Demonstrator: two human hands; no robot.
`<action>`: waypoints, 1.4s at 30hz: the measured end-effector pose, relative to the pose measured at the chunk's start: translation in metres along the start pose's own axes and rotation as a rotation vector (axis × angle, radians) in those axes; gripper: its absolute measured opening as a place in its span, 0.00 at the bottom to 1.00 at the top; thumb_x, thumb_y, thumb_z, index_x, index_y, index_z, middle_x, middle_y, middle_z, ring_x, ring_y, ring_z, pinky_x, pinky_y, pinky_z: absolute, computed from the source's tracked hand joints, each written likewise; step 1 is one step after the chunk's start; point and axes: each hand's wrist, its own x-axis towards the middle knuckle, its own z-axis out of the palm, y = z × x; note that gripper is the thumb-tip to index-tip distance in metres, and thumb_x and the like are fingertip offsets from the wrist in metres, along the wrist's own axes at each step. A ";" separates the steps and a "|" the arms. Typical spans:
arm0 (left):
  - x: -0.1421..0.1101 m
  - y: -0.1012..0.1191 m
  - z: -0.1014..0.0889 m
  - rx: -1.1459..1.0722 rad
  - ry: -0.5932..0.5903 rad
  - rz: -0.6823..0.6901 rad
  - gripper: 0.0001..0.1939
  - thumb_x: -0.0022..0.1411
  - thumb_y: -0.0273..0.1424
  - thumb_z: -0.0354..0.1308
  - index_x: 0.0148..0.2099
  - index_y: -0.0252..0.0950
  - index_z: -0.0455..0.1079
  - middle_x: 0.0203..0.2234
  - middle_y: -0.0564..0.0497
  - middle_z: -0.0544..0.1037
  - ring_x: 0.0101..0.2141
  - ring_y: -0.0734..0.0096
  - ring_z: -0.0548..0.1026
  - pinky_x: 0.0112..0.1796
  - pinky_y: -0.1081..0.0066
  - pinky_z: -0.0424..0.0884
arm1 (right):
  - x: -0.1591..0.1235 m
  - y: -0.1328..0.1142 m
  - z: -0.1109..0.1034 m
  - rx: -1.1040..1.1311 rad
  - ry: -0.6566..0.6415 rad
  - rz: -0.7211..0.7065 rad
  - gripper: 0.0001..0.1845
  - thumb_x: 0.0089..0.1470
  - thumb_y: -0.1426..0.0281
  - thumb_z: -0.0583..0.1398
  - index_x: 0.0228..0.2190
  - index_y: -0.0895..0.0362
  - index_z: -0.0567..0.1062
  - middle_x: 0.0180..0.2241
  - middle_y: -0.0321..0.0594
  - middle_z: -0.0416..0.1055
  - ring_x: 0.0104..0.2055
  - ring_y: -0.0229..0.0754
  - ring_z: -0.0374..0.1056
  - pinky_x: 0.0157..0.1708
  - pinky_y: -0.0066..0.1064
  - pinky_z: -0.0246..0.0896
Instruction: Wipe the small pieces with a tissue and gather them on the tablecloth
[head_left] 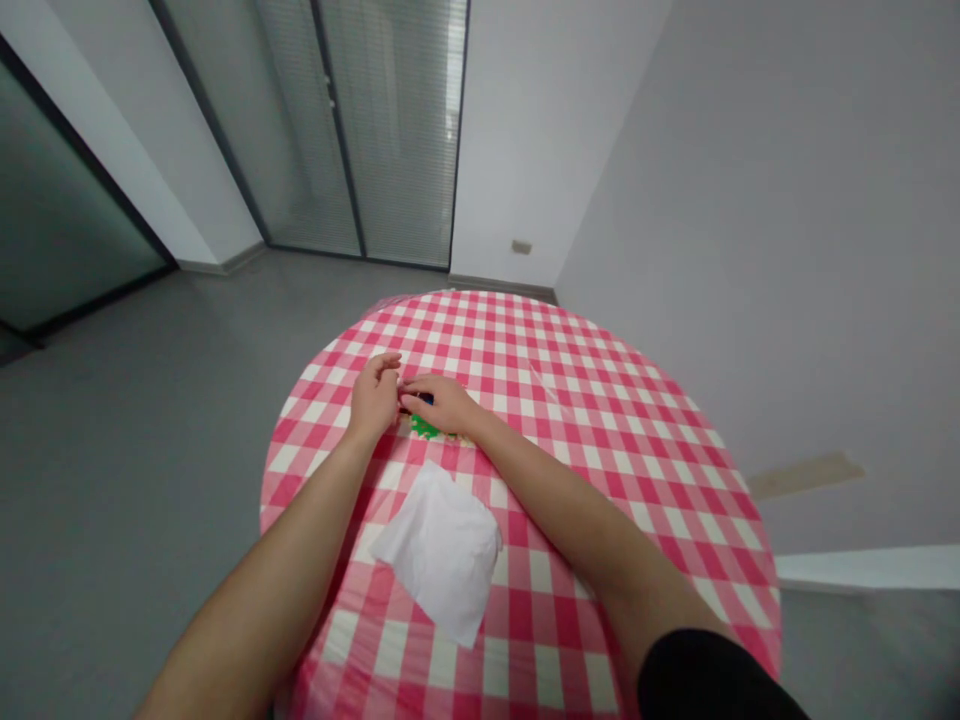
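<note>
Both my hands meet near the middle of a round table (600,420) covered in a pink and white checked cloth. My left hand (375,395) has its fingers curled together, fingertips touching a small object. My right hand (442,402) lies palm down with fingers pressed over a small dark object (422,399), mostly hidden. Just under my right hand sits a small green thing (424,429) on a yellowish patch. A white tissue (442,550) lies flat on the cloth between my forearms, closer to me.
A grey floor surrounds the table. A white wall runs close along the right side. Glass doors with blinds (375,130) stand at the back, and a dark-framed glass panel (60,220) is on the left.
</note>
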 end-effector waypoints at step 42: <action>-0.001 0.005 -0.018 -0.259 -0.523 -0.205 0.35 0.68 0.57 0.38 0.67 0.42 0.55 0.65 0.37 0.60 0.60 0.52 0.67 0.55 0.53 0.67 | -0.036 0.011 -0.014 -0.527 0.099 0.261 0.31 0.57 0.49 0.59 0.55 0.55 0.72 0.60 0.56 0.62 0.63 0.60 0.55 0.61 0.58 0.44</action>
